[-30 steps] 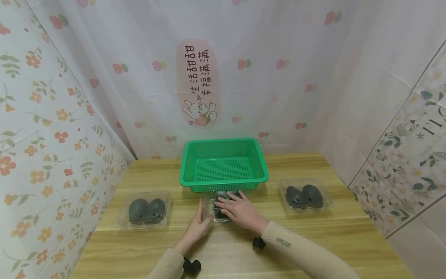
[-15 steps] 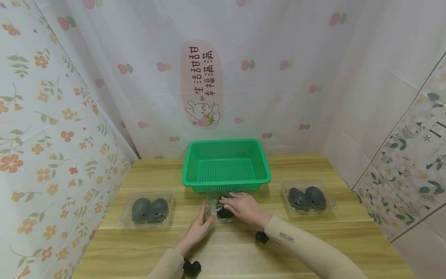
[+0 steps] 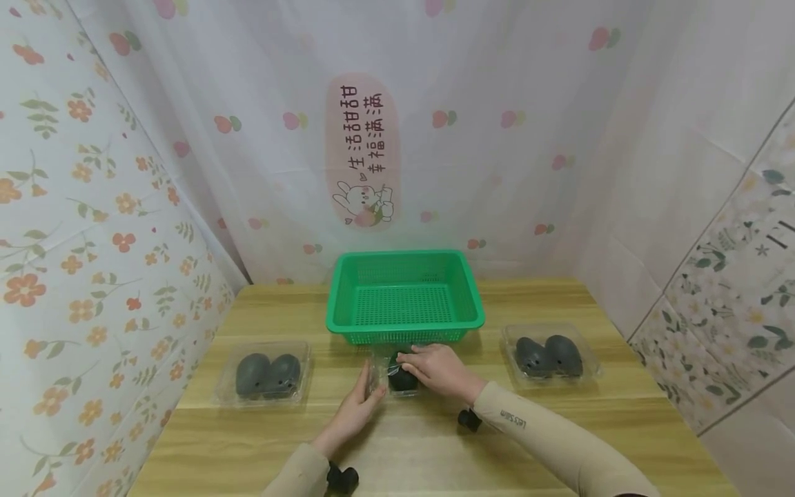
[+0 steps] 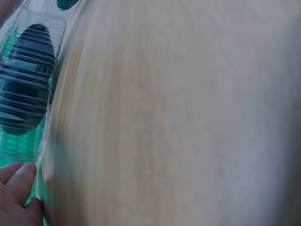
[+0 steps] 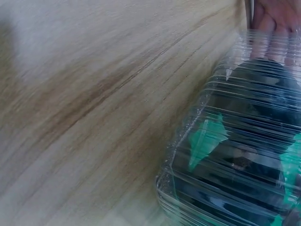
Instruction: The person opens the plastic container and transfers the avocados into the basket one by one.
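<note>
A clear plastic clamshell box (image 3: 379, 376) sits just in front of the green basket, with dark, pear-shaped fruit that look like avocados (image 4: 26, 80) inside. My left hand (image 3: 355, 404) is at the box's left end, its fingers fairly straight and touching that end. Also, the right wrist view shows these fingers (image 5: 277, 19) beyond the ridged plastic. Across the top and right part of the box lies my right hand (image 3: 444, 373), fingers pointing left and pressing on the lid. It hides the box's right half.
A similar clear box (image 3: 220, 386) with two avocados (image 3: 282, 374) stands at left, and another box (image 3: 593, 369) with two avocados (image 3: 562, 355) at right. The perforated green basket (image 3: 404, 326) is at the back of the wooden table (image 3: 422, 455), near the patterned curtain (image 3: 484, 172).
My right hand, spread flat over the box a second ago, has shifted slightly right and its fingers are drawn closer together. My left hand stays at the left end. The view has tilted slightly.
</note>
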Demonstrator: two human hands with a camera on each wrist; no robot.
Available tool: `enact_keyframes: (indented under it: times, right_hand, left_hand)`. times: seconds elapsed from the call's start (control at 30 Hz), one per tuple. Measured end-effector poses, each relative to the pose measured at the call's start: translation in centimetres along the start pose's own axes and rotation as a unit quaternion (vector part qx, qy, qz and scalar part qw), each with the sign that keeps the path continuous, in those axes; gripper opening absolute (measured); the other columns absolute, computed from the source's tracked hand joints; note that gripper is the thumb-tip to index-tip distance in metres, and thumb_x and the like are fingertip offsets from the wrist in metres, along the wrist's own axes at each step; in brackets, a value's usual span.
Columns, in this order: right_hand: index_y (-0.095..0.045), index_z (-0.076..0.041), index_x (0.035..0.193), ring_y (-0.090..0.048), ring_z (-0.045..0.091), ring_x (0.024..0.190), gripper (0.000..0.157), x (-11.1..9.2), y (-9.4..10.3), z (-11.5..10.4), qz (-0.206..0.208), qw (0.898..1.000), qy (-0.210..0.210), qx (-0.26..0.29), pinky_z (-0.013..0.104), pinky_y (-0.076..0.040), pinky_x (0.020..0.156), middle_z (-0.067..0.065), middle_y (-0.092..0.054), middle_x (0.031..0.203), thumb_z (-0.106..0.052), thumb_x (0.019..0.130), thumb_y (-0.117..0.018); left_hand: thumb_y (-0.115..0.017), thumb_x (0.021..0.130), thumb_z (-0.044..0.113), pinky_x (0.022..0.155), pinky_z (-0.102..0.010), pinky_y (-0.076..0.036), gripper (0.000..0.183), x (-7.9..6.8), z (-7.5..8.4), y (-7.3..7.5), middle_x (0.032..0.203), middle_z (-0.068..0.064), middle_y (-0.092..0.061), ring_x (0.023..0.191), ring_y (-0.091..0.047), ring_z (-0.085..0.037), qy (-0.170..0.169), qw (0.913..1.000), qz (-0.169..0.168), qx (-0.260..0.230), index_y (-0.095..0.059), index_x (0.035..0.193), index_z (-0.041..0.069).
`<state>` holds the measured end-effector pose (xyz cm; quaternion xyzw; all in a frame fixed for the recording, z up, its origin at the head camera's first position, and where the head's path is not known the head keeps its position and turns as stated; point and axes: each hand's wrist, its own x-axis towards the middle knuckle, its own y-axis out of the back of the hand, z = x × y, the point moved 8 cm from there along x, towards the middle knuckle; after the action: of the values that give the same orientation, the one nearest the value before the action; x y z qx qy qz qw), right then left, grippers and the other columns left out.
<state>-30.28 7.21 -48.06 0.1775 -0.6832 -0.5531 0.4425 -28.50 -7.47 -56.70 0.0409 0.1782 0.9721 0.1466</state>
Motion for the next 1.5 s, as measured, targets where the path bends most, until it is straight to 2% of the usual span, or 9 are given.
enact_keyframes:
  times: [0.4, 0.6, 0.83, 1.0, 1.1, 1.37, 1.5]
  right_hand:
    - [-0.072, -0.015, 0.115, -0.068, 0.016, 0.097, 0.028, -0.1, 0.7, 0.6, -0.008, 1.000, -0.007, 0.000, 0.034, -0.057, 0.077, -0.001, -0.071, 0.107, -0.029, 0.100, -0.053]
    - [-0.072, -0.014, 0.115, -0.068, 0.016, 0.095, 0.026, 0.7, 1.9, 0.9, -0.005, 0.999, -0.010, 0.035, 0.032, -0.057, 0.073, -0.002, -0.072, 0.106, -0.027, 0.099, -0.057]
    - [-0.071, -0.016, 0.118, -0.068, 0.017, 0.098, 0.030, 1.3, 1.5, 0.5, -0.042, 0.999, 0.006, 0.014, 0.033, -0.057, 0.075, -0.002, -0.071, 0.109, -0.032, 0.100, -0.054]
    - [-0.071, -0.014, 0.117, -0.067, 0.020, 0.100, 0.033, 1.4, 1.7, 0.0, -0.046, 0.999, 0.017, 0.014, 0.034, -0.057, 0.077, 0.000, -0.070, 0.111, -0.036, 0.095, -0.061]
    - [-0.071, -0.014, 0.118, -0.067, 0.022, 0.101, 0.037, 1.4, 1.5, -0.1, -0.056, 0.998, 0.023, 0.009, 0.034, -0.057, 0.077, 0.000, -0.070, 0.113, -0.040, 0.093, -0.063]
    - [-0.071, -0.014, 0.118, -0.067, 0.021, 0.100, 0.040, 1.6, 1.9, -0.3, -0.070, 0.997, 0.009, 0.016, 0.033, -0.057, 0.074, 0.000, -0.070, 0.112, -0.042, 0.089, -0.067]
    - [-0.070, -0.013, 0.119, -0.068, 0.017, 0.096, 0.042, 1.9, 2.1, -0.3, -0.094, 0.995, -0.011, 0.036, 0.032, -0.057, 0.073, 0.001, -0.070, 0.113, -0.043, 0.091, -0.065]
  left_hand:
    - [-0.050, 0.102, 0.027, 0.110, -0.055, -0.025, 0.075, 0.2, 0.3, -0.5, 0.151, -0.031, -0.022, 0.137, -0.028, -0.043, -0.011, 0.9996, -0.005, 0.025, -0.005, 0.153, -0.004]
    - [-0.052, 0.101, 0.031, 0.111, -0.054, -0.024, 0.077, 0.4, 0.2, -0.2, 0.151, -0.029, -0.024, 0.138, -0.028, -0.042, -0.018, 0.9993, 0.009, 0.033, -0.007, 0.153, -0.004]
    - [-0.054, 0.100, 0.034, 0.110, -0.054, -0.026, 0.080, 0.3, 0.3, 0.2, 0.148, -0.032, -0.028, 0.136, -0.030, -0.042, -0.008, 0.9996, 0.009, 0.028, -0.009, 0.152, -0.005]
    - [-0.056, 0.099, 0.032, 0.109, -0.055, -0.027, 0.078, 0.3, 0.6, 0.6, 0.148, -0.033, -0.028, 0.135, -0.031, -0.044, -0.002, 0.9995, 0.009, 0.030, -0.013, 0.151, -0.007]
    - [-0.057, 0.098, 0.034, 0.110, -0.054, -0.027, 0.077, 0.5, 0.3, 0.8, 0.150, -0.029, -0.029, 0.136, -0.031, -0.042, 0.011, 0.9996, 0.008, 0.027, -0.016, 0.152, -0.003]
    - [-0.060, 0.097, 0.034, 0.107, -0.056, -0.032, 0.070, 0.5, 0.1, 1.4, 0.145, -0.027, -0.039, 0.132, -0.038, -0.043, 0.025, 0.9994, 0.011, 0.021, -0.031, 0.149, -0.002]
    - [-0.060, 0.097, 0.033, 0.106, -0.056, -0.033, 0.066, 0.3, 0.2, 1.9, 0.141, -0.027, -0.044, 0.130, -0.041, -0.043, 0.030, 0.9990, 0.006, 0.034, -0.035, 0.146, -0.003]
